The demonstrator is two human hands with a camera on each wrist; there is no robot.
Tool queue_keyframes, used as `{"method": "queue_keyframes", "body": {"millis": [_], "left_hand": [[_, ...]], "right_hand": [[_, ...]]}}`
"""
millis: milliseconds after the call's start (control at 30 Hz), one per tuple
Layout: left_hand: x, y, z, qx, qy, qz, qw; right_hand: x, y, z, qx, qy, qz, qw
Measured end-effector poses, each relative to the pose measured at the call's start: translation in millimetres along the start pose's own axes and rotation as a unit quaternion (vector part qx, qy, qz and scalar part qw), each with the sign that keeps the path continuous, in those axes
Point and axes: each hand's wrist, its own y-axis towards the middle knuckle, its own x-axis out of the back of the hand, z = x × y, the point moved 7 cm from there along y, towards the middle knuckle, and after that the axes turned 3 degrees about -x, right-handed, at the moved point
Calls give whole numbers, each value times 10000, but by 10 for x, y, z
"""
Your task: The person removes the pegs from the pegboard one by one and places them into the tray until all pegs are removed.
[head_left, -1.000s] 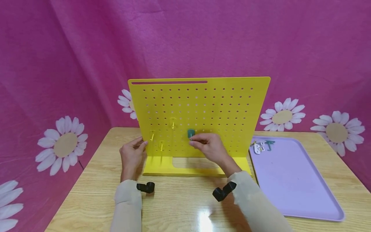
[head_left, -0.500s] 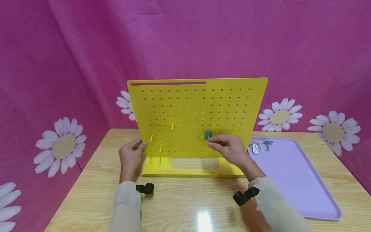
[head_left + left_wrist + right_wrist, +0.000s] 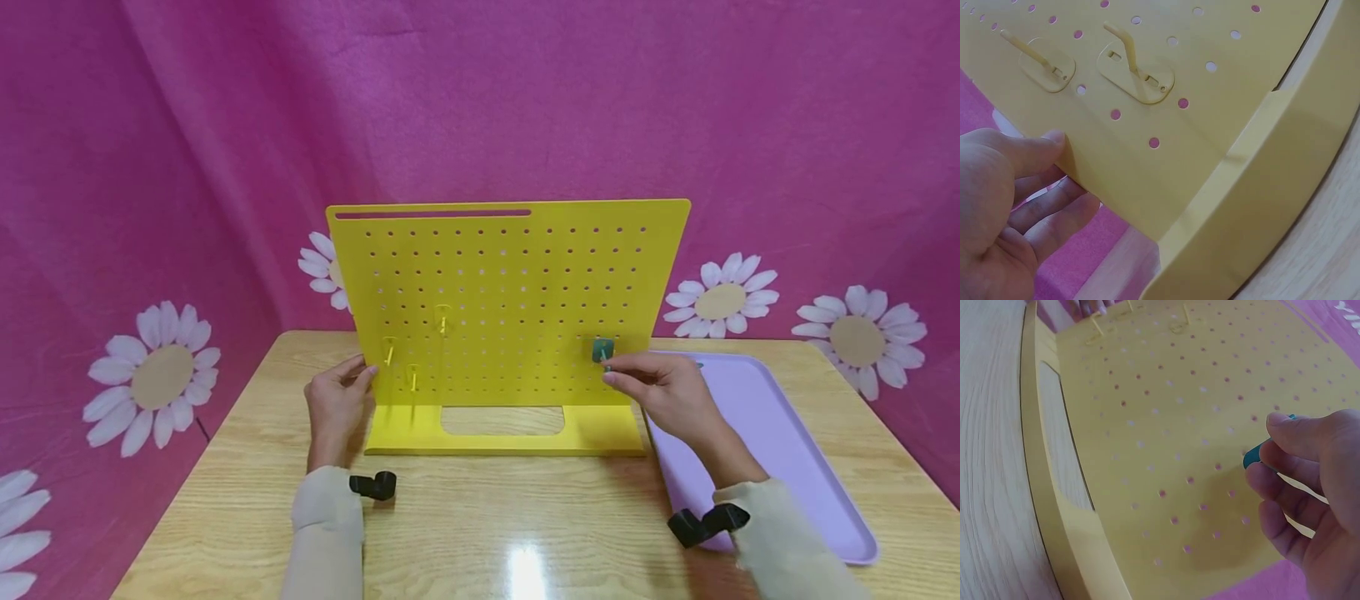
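A yellow pegboard (image 3: pixel 492 281) stands upright on its base. My left hand (image 3: pixel 339 406) grips its left edge, with the thumb on the front face and the other fingers behind, as the left wrist view shows. Between thumb and fingertips my right hand (image 3: pixel 670 396) pinches a green pegboard hook (image 3: pixel 602 350), its square plate turned toward the board's right side. The fingers partly cover this hook (image 3: pixel 1251 457) in the right wrist view. Three yellow hooks sit on the board's left half: one higher (image 3: pixel 442 320), one near the edge (image 3: pixel 389 351) and one lower (image 3: pixel 413 379).
A lilac tray (image 3: pixel 780 467) lies on the wooden table (image 3: pixel 457 517) to the right, partly behind my right forearm. Only a bit of green shows of the small pieces at its far left corner. A pink curtain (image 3: pixel 480 100) with daisies hangs behind.
My right hand has carried the green hook rightward across the front of the board, from near its middle to near its right edge. My left hand keeps its place on the left edge.
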Motion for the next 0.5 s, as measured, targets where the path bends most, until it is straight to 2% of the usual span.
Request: {"method": "queue_keyframes", "body": {"millis": [133,333,500], "left_hand": [[5,-1,-13,-35,10,1,10000],[-6,-16,20,166,-66,77,9998],[1,-10,4,105,-77,17,9999]], "right_hand": [[184,-73,-76,195,-45,-314,9993],[404,-205,-320,-119,-188,-491,9985],[543,-249,-514,-347,-529,-477,9969]]}}
